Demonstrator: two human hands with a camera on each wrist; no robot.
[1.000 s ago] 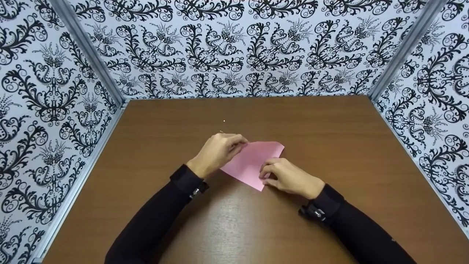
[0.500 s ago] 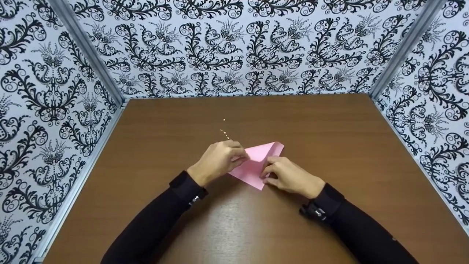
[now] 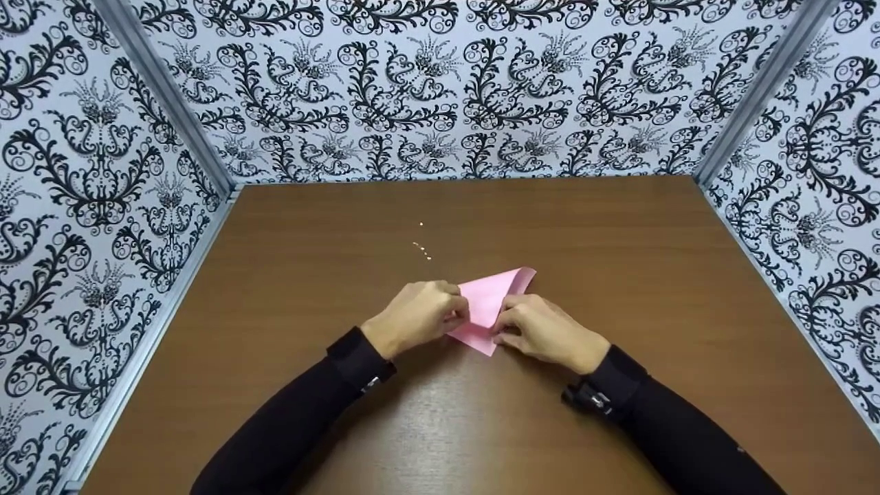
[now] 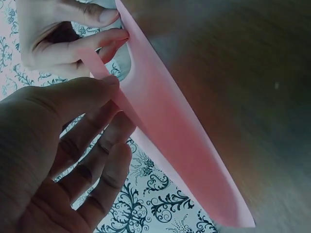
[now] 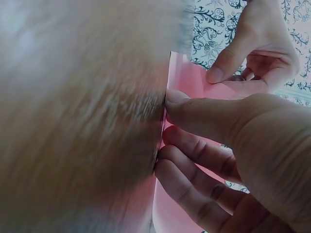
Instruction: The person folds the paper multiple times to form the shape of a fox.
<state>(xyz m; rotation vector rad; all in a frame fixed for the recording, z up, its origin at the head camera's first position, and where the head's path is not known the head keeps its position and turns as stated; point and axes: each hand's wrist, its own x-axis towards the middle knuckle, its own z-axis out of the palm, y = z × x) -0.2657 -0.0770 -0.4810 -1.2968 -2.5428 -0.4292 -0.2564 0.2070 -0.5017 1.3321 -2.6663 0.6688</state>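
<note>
A sheet of pink paper [image 3: 489, 295] lies between both hands on the wooden table, its far part curled over toward the near side. My left hand [image 3: 418, 315] pinches the turned-over edge between thumb and fingers; in the left wrist view the paper [image 4: 170, 126] bends in a loose, uncreased loop. My right hand [image 3: 550, 333] holds the right side of the sheet near its lower corner. In the right wrist view its thumb and fingertips [image 5: 177, 97] are bent against the paper, low at the tabletop.
Small bright specks [image 3: 422, 249] show on the brown tabletop [image 3: 584, 234] beyond the paper. Walls with a black-and-white scroll pattern [image 3: 440, 89] and grey corner posts [image 3: 763, 96] enclose the table at the back and sides. Dark wrist straps sit on both sleeves.
My left hand has drawn the paper's far left edge toward the near side, so the once flatter sheet now curls over itself. The right hand has stayed in place.
</note>
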